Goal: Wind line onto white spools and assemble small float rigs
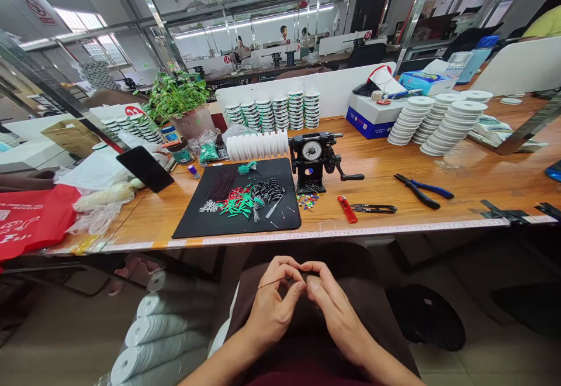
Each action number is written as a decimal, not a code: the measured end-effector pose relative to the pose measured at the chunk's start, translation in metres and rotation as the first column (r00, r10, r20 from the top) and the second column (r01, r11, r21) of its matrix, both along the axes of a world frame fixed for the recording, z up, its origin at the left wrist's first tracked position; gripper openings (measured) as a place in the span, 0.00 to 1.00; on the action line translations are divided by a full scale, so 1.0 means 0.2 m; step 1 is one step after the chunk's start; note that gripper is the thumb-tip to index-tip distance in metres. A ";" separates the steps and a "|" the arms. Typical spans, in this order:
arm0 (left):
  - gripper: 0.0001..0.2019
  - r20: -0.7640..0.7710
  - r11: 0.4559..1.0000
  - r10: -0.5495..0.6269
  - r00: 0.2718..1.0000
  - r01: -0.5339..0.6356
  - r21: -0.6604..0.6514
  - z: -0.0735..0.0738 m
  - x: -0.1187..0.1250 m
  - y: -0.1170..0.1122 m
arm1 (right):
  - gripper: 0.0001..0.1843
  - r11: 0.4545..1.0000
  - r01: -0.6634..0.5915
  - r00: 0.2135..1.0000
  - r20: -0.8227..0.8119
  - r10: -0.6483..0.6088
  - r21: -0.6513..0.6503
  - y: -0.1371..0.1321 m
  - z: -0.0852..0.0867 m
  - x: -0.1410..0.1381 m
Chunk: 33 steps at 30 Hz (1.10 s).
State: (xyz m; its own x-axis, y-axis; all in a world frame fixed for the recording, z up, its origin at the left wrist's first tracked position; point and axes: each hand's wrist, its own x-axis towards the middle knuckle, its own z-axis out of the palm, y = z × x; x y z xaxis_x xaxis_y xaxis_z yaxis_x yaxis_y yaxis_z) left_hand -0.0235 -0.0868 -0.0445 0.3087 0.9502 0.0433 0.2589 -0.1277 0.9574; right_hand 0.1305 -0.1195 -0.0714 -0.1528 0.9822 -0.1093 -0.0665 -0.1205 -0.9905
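Over my lap, in front of the table edge, my left hand (277, 298) and my right hand (335, 304) meet at the fingertips. A thin dark thread (265, 285) runs across the fingers of my left hand, which are curled in a pinch. My right hand is closed too, its thumb and forefinger pressed together beside the left fingertips. What lies between the right fingers is too small and hidden to name. Beyond the hands, a black mat (236, 229) bears dark cords (220, 186), green and red tubes (241, 202), black pieces (269, 189) and small silvery parts (210, 206).
A hand-cranked winder (312, 161) with white spools (258, 145) stands behind the mat. To its right lie a red lighter (347, 209), thread snips (374, 208) and pliers (421, 190). White spool stacks (453, 128) stand farther right. A tape measure (350, 231) lines the table edge.
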 end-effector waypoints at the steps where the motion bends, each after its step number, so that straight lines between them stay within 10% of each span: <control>1: 0.10 -0.005 1.000 0.004 1.000 -0.004 0.003 0.00 0.00 0.00 | 0.21 1.000 0.017 0.998 -0.055 -0.018 -0.019 0.01 -0.01 0.00; 17: 0.09 -0.068 0.997 0.058 0.996 -0.053 0.063 -0.01 -0.05 0.04 | 0.22 1.000 -0.014 0.993 -0.120 0.017 0.027 0.11 -0.15 0.03; 33: 0.06 -0.125 0.984 0.005 0.992 0.017 0.180 -0.04 -0.05 0.03 | 0.12 0.971 -0.166 0.943 0.316 0.105 0.171 0.11 0.04 0.12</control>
State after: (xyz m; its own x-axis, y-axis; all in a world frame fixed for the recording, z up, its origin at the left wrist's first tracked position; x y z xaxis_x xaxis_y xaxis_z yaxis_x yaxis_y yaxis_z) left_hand -0.0342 -0.0811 -0.0522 0.3282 0.9284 0.1742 0.3736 -0.2969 0.8788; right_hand 0.1536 -0.0983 -0.0635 -0.2754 0.9612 0.0178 0.2431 0.0875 -0.9661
